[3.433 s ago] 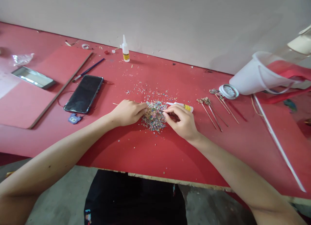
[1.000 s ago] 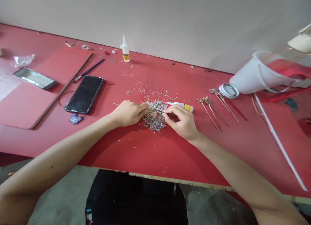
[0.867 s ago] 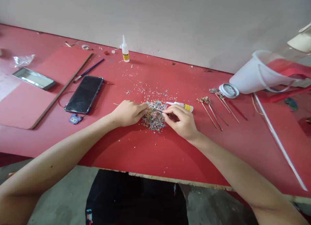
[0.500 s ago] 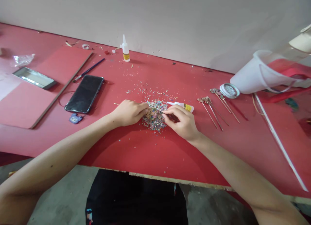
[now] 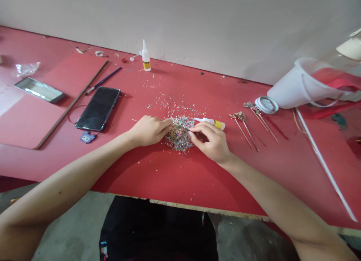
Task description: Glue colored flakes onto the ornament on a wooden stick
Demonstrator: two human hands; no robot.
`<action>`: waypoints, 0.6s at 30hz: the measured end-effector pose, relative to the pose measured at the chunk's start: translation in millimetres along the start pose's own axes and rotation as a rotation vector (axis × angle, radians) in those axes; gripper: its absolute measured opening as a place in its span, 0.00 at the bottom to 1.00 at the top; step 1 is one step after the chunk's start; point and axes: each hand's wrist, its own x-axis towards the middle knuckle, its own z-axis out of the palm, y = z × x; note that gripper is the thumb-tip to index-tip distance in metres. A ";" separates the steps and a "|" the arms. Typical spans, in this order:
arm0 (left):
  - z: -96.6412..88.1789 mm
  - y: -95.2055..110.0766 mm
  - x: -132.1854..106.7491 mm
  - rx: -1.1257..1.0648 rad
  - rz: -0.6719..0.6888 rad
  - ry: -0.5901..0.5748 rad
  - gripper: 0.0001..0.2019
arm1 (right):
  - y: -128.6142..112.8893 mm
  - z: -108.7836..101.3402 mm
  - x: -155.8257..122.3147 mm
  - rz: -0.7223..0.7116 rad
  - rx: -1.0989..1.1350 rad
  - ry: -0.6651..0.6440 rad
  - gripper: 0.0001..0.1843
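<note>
A heap of small coloured chips [image 5: 180, 135] lies in the middle of the red table [image 5: 158, 171]. My left hand [image 5: 149, 130] is closed at its left edge, pinching a small gold piece [image 5: 172, 131] on a thin stick. My right hand [image 5: 213, 141] is closed on a thin dark pointed tool [image 5: 184, 128] whose tip rests on that piece. A small glue tube [image 5: 210, 122] lies just behind my right hand.
Several finished decorated sticks [image 5: 248, 127] lie to the right, near a round lid [image 5: 266, 104] and a tipped white bucket [image 5: 299, 86]. A phone [image 5: 98, 108], a pen [image 5: 103, 81], a red board [image 5: 42, 103] with a metal tray [image 5: 39, 90], and a glue bottle [image 5: 146, 59] lie left and behind.
Both hands stay over the chip heap; only the fingers and the tool tip shift slightly.
</note>
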 end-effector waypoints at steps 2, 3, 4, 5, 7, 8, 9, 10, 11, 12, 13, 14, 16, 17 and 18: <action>0.4 -0.1 -0.1 0.001 0.001 0.006 0.15 | 0.0 0.1 -0.2 -0.011 -0.004 -0.002 0.05; 0.3 0.0 -0.1 0.000 0.001 0.007 0.15 | 0.2 0.1 -0.3 -0.013 -0.006 -0.004 0.06; 0.1 0.1 -0.1 -0.002 0.002 0.008 0.15 | 0.4 0.1 -0.5 -0.012 -0.010 -0.006 0.06; -0.1 0.2 0.0 -0.006 0.002 0.007 0.15 | 0.7 0.1 -0.6 -0.008 -0.014 -0.009 0.06; -0.7 0.3 0.3 -0.010 0.004 0.008 0.15 | 1.2 0.2 -0.9 -0.001 -0.021 -0.013 0.05; -0.9 0.3 0.4 -0.009 0.005 0.010 0.15 | 1.5 0.2 -0.9 0.000 -0.024 -0.014 0.05; -1.0 0.2 0.4 -0.006 0.006 0.014 0.15 | 1.6 0.2 -1.0 0.001 -0.026 -0.013 0.05; -0.9 0.2 0.3 -0.003 0.007 0.018 0.15 | 1.7 0.1 -1.0 0.001 -0.028 -0.012 0.05; -0.8 0.2 0.1 0.000 0.008 0.020 0.15 | 1.8 0.1 -1.0 0.002 -0.029 -0.011 0.05; -0.6 0.3 -0.1 0.000 0.009 0.020 0.15 | 1.7 0.1 -1.0 0.004 -0.030 -0.009 0.05; -0.4 0.4 -0.3 0.000 0.009 0.019 0.15 | 1.5 0.0 -1.1 0.005 -0.030 -0.008 0.05; -0.3 0.5 -0.4 -0.002 0.009 0.017 0.15 | 1.3 0.0 -1.1 0.004 -0.030 -0.006 0.05; -0.2 0.5 -0.5 -0.004 0.006 0.013 0.15 | 0.8 0.0 -1.4 -0.003 -0.032 -0.005 0.05; -0.2 0.4 -0.5 -0.005 0.004 0.011 0.15 | 0.7 0.0 -1.5 -0.008 -0.035 -0.005 0.06; -0.3 0.3 -0.4 -0.006 0.003 0.010 0.15 | 0.6 0.1 -1.7 -0.015 -0.041 -0.007 0.06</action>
